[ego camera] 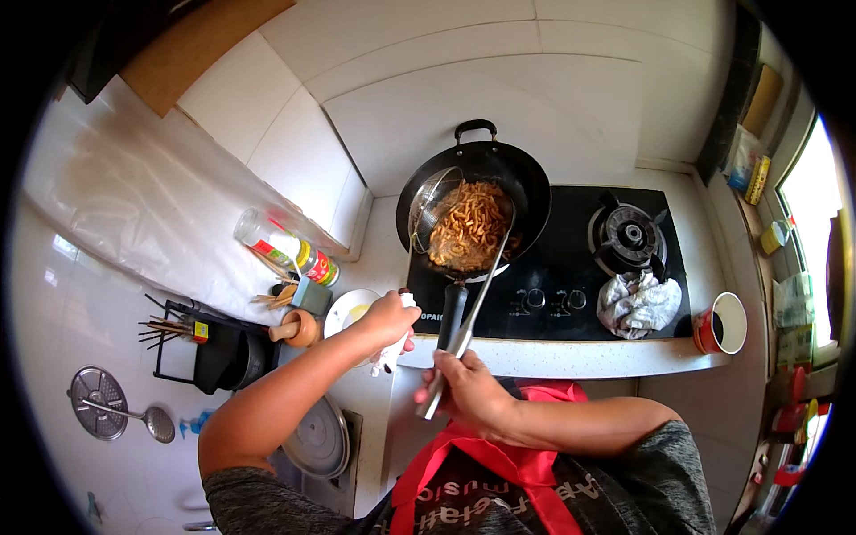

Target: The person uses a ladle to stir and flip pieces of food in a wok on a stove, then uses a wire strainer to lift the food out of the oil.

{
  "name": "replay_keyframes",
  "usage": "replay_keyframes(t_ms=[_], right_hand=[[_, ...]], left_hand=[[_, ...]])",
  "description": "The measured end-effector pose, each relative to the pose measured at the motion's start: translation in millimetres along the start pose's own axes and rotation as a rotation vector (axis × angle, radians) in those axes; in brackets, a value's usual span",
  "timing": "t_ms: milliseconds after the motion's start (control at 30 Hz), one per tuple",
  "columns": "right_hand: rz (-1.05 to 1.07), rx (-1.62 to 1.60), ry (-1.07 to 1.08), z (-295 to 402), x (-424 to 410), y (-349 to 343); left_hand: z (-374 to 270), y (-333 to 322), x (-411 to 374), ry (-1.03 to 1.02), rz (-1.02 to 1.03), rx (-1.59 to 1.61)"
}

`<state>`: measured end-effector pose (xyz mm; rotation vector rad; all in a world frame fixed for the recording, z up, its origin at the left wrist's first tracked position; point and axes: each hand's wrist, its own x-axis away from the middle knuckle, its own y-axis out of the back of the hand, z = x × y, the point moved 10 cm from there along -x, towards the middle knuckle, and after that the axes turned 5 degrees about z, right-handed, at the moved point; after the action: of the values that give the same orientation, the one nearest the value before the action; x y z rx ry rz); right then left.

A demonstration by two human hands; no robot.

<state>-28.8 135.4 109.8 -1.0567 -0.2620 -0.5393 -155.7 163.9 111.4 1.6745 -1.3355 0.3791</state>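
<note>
My left hand (388,322) is closed around the cloth-wrapped handle of a wire mesh strainer (435,200), whose basket rests inside a black wok (531,180) at its left side. In my right hand (468,384) is the metal handle of a long cooking utensil (480,299); its head is hidden among the food. Browned strips of food (471,224) lie in bubbling liquid in the wok. The wok's dark handle (454,307) points towards me, just left of the utensil. The wok stands over the left side of a black glass gas hob (535,274).
Right of the wok are a bare burner (628,233), a crumpled grey cloth (638,304) and a paper tub (725,324). On the left stand a white bowl (341,309), a wooden mortar (304,328), glass jars (314,264) and a rack (214,354). A round lid (319,438) sits lower left.
</note>
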Motion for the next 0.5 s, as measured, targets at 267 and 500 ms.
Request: replay_keyframes(t_ms=[267, 500], right_hand=[[0.226, -0.213, 0.092, 24.2, -19.4, -35.9], [0.253, -0.084, 0.100, 35.0, -13.0, -37.4]], left_hand=[[-5.3, -4.3, -14.0, -0.087, 0.095, 0.092], [-4.2, -12.2, -21.6, -0.118, 0.098, 0.224]])
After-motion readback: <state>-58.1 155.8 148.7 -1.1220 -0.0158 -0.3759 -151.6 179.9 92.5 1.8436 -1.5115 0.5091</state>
